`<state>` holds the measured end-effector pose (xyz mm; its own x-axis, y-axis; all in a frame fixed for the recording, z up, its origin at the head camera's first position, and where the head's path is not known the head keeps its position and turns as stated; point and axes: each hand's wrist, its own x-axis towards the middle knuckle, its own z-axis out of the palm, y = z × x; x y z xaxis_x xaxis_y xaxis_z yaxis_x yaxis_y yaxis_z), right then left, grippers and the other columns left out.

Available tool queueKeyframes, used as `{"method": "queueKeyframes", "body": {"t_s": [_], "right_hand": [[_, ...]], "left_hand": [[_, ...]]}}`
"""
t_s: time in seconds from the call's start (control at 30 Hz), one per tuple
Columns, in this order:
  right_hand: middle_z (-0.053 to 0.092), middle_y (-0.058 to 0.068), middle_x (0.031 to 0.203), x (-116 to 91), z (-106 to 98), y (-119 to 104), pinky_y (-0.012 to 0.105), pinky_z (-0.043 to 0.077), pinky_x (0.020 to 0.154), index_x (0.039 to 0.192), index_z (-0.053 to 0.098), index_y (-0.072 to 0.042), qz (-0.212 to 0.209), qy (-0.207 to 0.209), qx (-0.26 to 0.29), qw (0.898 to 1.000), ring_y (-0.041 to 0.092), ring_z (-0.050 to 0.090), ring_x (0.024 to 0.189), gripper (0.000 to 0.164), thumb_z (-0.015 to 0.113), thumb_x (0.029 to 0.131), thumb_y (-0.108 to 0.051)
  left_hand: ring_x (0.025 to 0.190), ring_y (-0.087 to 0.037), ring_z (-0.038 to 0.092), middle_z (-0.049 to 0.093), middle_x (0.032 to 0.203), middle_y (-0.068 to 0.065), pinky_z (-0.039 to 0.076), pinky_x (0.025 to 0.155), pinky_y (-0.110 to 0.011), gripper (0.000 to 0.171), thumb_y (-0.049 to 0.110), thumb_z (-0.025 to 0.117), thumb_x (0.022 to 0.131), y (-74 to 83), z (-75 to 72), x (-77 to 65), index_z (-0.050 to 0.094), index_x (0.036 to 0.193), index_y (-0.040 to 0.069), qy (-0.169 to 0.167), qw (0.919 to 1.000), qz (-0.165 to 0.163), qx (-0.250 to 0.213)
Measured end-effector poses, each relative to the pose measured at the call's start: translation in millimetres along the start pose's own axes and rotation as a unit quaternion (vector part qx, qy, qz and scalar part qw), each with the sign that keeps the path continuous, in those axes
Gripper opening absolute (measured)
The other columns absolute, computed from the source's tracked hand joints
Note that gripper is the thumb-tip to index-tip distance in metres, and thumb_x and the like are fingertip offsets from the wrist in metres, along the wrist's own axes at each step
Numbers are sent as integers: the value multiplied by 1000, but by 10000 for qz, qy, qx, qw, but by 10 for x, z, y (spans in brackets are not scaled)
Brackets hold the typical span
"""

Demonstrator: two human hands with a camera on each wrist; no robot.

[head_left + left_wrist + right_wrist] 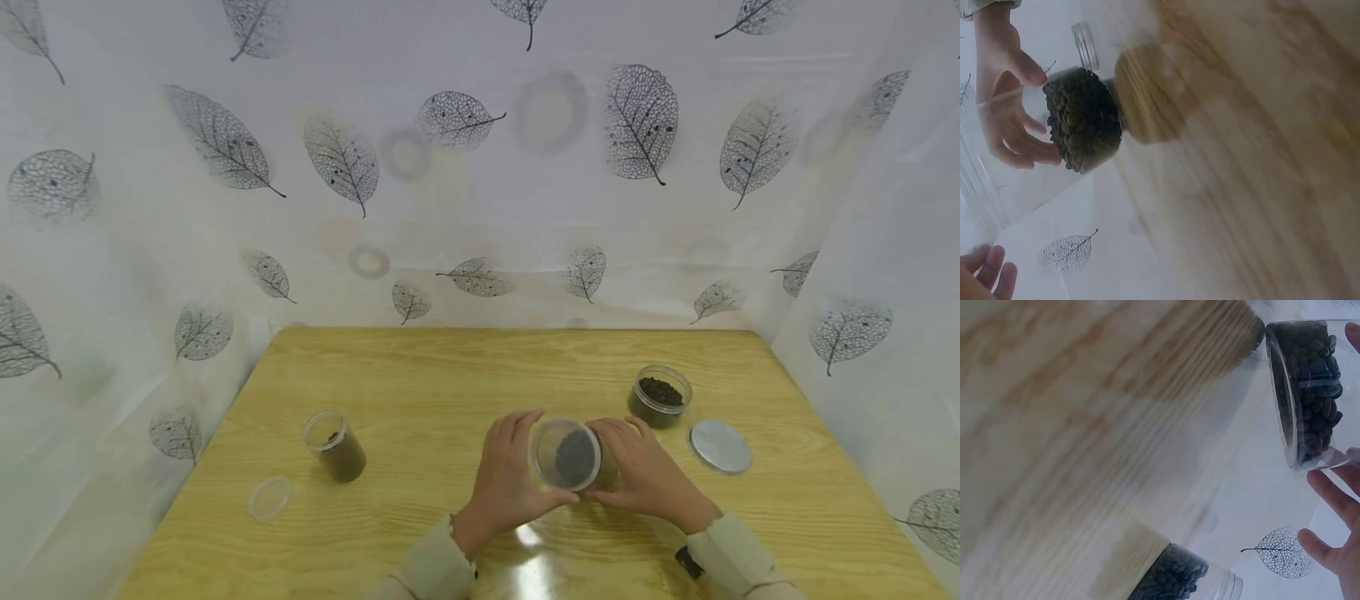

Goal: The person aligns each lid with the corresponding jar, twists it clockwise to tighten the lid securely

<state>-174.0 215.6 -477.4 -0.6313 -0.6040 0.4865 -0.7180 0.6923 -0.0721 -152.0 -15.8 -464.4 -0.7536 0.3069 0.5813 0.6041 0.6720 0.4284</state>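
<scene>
Table (420,375); jar (566,454) beans (1085,119) (wrist-cams), prob. coffee

Looks like a little screened-off nook tbh, can't tell if it's in a home, an office or a lab. Giveaway is the whitish sheeting (525,208) with dark skeleton-leaf prints (641,122), kinda shower-curtain style, hanging behind the table's far edge and along its left and right edges. The table (420,375) itself just has a plain yellowish wood-grain top with some bright glare on it.
</scene>
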Motion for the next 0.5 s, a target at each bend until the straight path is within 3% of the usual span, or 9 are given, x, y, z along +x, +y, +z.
{"method": "queueKeyframes", "body": {"t_s": [0.2,0.5], "right_hand": [[59,6,119,-10,1,3,59,42,89,126,50,-5,22,5,32,10000,24,57,108,92,82,56,-56],[59,8,119,-23,5,6,59,42,89,126,50,-4,36,-10,3,10000,25,57,108,94,87,51,-49]], "left_hand": [[111,-17,48,52,119,-1,42,96,-39,102,62,84,48,0,33,-7,48,128,10,33,9999,2,132],[109,-18,48,53,116,-2,43,96,-37,96,55,87,49,-71,14,49,49,125,9,-240,9991,341,16]]}}
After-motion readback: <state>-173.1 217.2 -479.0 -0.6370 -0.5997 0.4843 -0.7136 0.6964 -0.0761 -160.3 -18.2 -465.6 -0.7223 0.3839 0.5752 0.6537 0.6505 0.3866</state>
